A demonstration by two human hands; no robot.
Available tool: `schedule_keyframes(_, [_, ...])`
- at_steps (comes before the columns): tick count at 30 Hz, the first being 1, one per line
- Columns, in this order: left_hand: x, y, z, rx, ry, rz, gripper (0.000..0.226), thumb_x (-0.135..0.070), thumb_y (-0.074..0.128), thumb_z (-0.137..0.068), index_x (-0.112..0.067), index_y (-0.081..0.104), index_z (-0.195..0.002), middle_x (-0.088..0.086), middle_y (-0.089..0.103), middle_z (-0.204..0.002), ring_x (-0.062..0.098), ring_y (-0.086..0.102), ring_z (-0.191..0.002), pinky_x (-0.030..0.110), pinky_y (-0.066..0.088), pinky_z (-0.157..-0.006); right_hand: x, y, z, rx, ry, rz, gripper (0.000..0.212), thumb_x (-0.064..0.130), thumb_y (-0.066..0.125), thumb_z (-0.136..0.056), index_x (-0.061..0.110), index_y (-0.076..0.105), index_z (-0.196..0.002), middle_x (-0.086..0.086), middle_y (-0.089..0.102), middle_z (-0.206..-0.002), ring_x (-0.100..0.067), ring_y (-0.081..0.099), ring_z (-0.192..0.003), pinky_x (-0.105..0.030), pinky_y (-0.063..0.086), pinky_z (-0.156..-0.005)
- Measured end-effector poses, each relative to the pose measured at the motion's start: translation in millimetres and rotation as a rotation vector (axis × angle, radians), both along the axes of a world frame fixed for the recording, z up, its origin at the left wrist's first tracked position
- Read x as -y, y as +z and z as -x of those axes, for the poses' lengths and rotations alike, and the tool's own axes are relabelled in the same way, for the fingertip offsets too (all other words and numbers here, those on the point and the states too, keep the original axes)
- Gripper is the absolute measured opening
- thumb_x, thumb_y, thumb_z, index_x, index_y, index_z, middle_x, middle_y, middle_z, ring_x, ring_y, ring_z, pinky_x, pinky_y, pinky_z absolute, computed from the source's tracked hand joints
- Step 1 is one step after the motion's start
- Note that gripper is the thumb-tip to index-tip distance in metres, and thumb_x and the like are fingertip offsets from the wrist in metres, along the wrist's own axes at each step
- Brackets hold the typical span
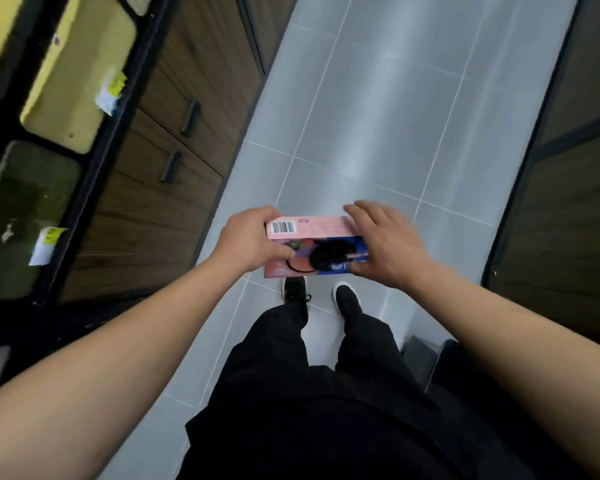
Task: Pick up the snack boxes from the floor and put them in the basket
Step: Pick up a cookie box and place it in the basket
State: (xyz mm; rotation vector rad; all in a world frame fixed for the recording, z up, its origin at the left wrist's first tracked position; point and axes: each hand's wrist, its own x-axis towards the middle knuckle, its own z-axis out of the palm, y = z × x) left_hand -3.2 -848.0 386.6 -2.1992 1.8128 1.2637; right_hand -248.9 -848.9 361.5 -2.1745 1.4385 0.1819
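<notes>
Currently the snack box (314,245) is held in the air at approx. waist height, above the grey tiled floor (378,116) and just ahead of two black shoes (347,297). Box orientation: long axis runs left-right; pink edge w/ barcode faces up, blue/pink printed face is toward the person.

Left hand (248,239): grips the left end of the box, fingers curled over the top pink edge, thumb pressed on the printed face.

Right hand (383,242): holds the right end, thumb on the lower front edge, fingers only loosely bent and spread over the top-right corner.

Both forearms are bare. Black trousers (291,393) fill the lower centre.

Left side: wood-grain cabinet (174,161) w/ two dark bar handles. Right side: dark cabinet fronts along the floor edge. View is motion-blurred, so box text is unreadable.
</notes>
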Motion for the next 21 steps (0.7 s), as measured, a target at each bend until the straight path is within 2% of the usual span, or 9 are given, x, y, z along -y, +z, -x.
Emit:
schedule_keyframes(2, [-15.3,10.0,-8.8,-0.108,0.197,-0.111,0.039,-0.026,0.088,-0.062,-0.018,0.069,-0.096,0.003,0.070,-0.090,0.019,0.064,-0.080,0.037,0.056,-0.072,-1.9,11.8,-9.2,0.015,0.140,0.109,0.102,0.052,0.079,-0.062,0.021,0.034,-0.148,-0.004,0.035,-0.153,-0.032,0.031,-0.142,-0.050,0.022,-0.118])
schedule_keyframes(4, [-35.7,19.2,-14.7,-0.309,0.494,-0.257,0.034,-0.020,0.085,-0.069,-0.010,0.068,-0.097,0.010,0.071,-0.087,0.020,0.066,-0.077,0.042,0.060,-0.078,-4.2,21.8,-17.9,0.056,0.314,0.238,0.106,0.052,0.081,-0.055,0.020,0.037,-0.146,-0.005,0.039,-0.151,-0.034,0.034,-0.140,-0.053,0.024,-0.116])
schedule_keyframes(6, [-57.5,25.8,-17.2,-0.427,0.713,-0.371,0.035,-0.026,0.081,-0.075,-0.010,0.068,-0.104,0.006,0.069,-0.086,0.019,0.063,-0.077,0.037,0.060,-0.078,-7.3,26.5,-21.4,0.080,0.475,0.297,0.110,0.053,0.082,-0.051,0.021,0.038,-0.147,-0.004,0.039,-0.151,-0.034,0.035,-0.140,-0.054,0.024,-0.116])
schedule_keyframes(8, [-83.5,36.5,-14.0,-0.517,0.937,-0.411,0.029,-0.035,0.078,-0.078,-0.017,0.069,-0.098,0.002,0.065,-0.089,0.018,0.058,-0.077,0.034,0.059,-0.073,-9.3,30.8,-20.9,0.097,0.625,0.332,0.113,0.053,0.085,-0.048,0.023,0.038,-0.147,-0.004,0.038,-0.152,-0.033,0.035,-0.141,-0.054,0.024,-0.116])
schedule_keyframes(11, [-121.8,49.7,-7.5,-0.641,1.243,-0.416,0.022,-0.037,0.075,-0.081,-0.019,0.066,-0.089,0.002,0.061,-0.083,0.017,0.054,-0.072,0.039,0.060,-0.074,-7.9,36.1,-24.9,0.133,0.770,0.408,0.110,0.047,0.089,-0.050,0.023,0.038,-0.145,-0.007,0.042,-0.150,-0.034,0.039,-0.139,-0.055,0.029,-0.114])
schedule_keyframes(15, [-178.9,61.6,-1.5,-0.803,1.388,-0.407,0.029,-0.049,0.069,-0.082,-0.021,0.066,-0.088,0.003,0.062,-0.075,0.016,0.048,-0.058,0.040,0.059,-0.074,-6.3,47.5,-66.3,0.325,0.868,0.509,0.071,0.025,0.079,-0.068,0.017,0.052,-0.133,-0.007,0.057,-0.134,-0.032,0.052,-0.125,-0.048,0.032,-0.113])
schedule_keyframes(17, [-207.8,67.2,1.7,-0.812,1.422,-0.378,0.039,-0.057,0.063,-0.083,-0.019,0.067,-0.090,0.007,0.067,-0.080,0.018,0.057,-0.062,0.038,0.059,-0.070,-11.3,53.7,-93.1,0.385,0.936,0.501,0.057,0.017,0.075,-0.068,0.015,0.058,-0.123,-0.004,0.063,-0.122,-0.030,0.057,-0.112,-0.043,0.035,-0.107])
schedule_keyframes(19, [-232.9,71.5,2.4,-0.748,1.431,-0.326,0.047,-0.061,0.060,-0.084,-0.019,0.070,-0.100,0.009,0.072,-0.096,0.024,0.069,-0.079,0.038,0.059,-0.072,-22.3,57.6,-114.3,0.401,1.029,0.462,0.053,0.016,0.076,-0.067,0.015,0.060,-0.118,-0.004,0.065,-0.116,-0.030,0.059,-0.103,-0.042,0.039,-0.099])
schedule_keyframes(21, [-263.4,74.8,-1.1,-0.561,1.419,-0.188,0.044,-0.060,0.059,-0.084,-0.022,0.070,-0.104,0.003,0.073,-0.104,0.020,0.069,-0.088,0.035,0.056,-0.081,-44.1,60.9,-135.5,0.401,1.137,0.421,0.050,0.018,0.076,-0.067,0.015,0.061,-0.114,-0.004,0.066,-0.111,-0.029,0.059,-0.099,-0.041,0.041,-0.094])
